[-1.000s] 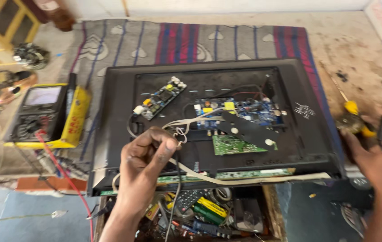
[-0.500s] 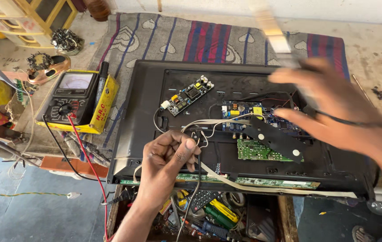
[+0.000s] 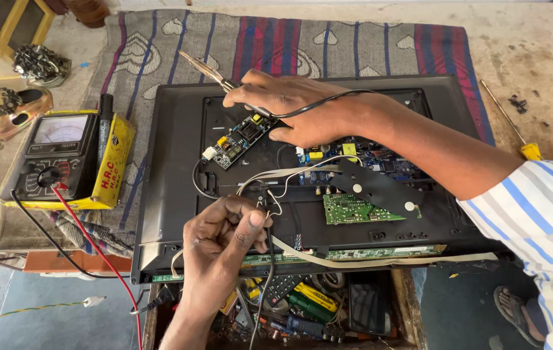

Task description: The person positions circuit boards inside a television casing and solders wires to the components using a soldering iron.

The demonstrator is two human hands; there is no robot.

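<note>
An opened flat television [image 3: 172, 188] lies back-up on a striped cloth [image 3: 289, 39]. My right hand [image 3: 289, 107] reaches across it and grips a soldering iron [image 3: 206, 69], whose tip points up-left beyond the set's top edge. Its black cord runs over my wrist. Just under that hand sits a small power board [image 3: 236, 141] with yellow parts. My left hand [image 3: 221, 236] is at the set's lower edge, with its fingers pinched on thin wires [image 3: 264, 198] near the middle. A blue main board [image 3: 383, 163] and a green board [image 3: 354, 209] lie to the right.
An analog multimeter [image 3: 56, 155] rests in a yellow box [image 3: 115, 155] at the left, its red lead [image 3: 95, 240] trailing down. A yellow-handled screwdriver [image 3: 516, 133] lies at the right. An open drawer of tools [image 3: 309, 304] is below the set. Metal parts [image 3: 40, 61] sit at the far left.
My right hand has swung from the right edge across the set and now holds the soldering iron over the power board. My left hand has stayed on the wires.
</note>
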